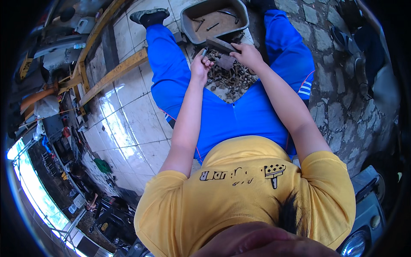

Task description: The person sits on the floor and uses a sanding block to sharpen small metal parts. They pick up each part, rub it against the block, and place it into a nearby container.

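My left hand (200,66) is closed around a small metal piece (204,52), perhaps a bolt, whose end sticks up past the fingers. In my right hand (248,55) is a flat grey bar (220,44), gripped at its right end and reaching left toward that piece. Whether the two touch I cannot tell. Below both hands, between my legs, spreads a heap of bolts and nuts (231,83), dull and rusty. A brownish-grey block (225,62) sits among them.
Beyond my hands stands a grey plastic tub (185,25) holding a few metal pieces. Yellow wooden beams (115,76) lie to the left over white floor tiles (137,103). Stone paving (329,85) covers the right side. At the lower right is a vehicle headlight (354,245).
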Available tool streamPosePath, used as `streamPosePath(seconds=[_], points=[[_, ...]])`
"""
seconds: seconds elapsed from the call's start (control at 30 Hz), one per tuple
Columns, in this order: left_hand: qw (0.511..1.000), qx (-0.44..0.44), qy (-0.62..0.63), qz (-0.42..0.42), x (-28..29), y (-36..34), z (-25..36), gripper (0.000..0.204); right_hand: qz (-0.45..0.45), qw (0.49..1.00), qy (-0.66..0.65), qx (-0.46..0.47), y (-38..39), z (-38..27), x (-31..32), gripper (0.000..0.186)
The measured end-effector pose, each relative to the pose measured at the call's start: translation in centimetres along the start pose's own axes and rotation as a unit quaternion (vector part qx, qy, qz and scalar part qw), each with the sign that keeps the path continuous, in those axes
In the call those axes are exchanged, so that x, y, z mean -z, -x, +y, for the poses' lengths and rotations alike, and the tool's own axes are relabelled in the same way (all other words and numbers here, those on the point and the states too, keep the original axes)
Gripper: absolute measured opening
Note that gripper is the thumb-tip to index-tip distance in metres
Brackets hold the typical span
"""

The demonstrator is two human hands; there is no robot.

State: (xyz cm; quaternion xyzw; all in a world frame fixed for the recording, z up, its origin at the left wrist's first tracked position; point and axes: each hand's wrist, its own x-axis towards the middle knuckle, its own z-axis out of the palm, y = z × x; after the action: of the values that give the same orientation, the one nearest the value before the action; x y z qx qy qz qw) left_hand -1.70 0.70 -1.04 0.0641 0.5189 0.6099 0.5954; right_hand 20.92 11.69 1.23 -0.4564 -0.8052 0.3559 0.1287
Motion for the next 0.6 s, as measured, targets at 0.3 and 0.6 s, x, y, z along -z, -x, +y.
streamPosePath(seconds=[0.3, 0.6], points=[[0.999, 0.009, 0.016, 0.029, -0.2, 0.1, 0.2, 0.047, 0.005, 1.000, -0.010, -0.021, 0.0, -0.8, 0.0, 0.051], [1.000, -0.003, 0.009, 0.021, 0.0, 0.1, 0.1, 0.034, 0.028, 0.999, -0.003, -0.014, 0.1, -1.1, 0.7, 0.051]])
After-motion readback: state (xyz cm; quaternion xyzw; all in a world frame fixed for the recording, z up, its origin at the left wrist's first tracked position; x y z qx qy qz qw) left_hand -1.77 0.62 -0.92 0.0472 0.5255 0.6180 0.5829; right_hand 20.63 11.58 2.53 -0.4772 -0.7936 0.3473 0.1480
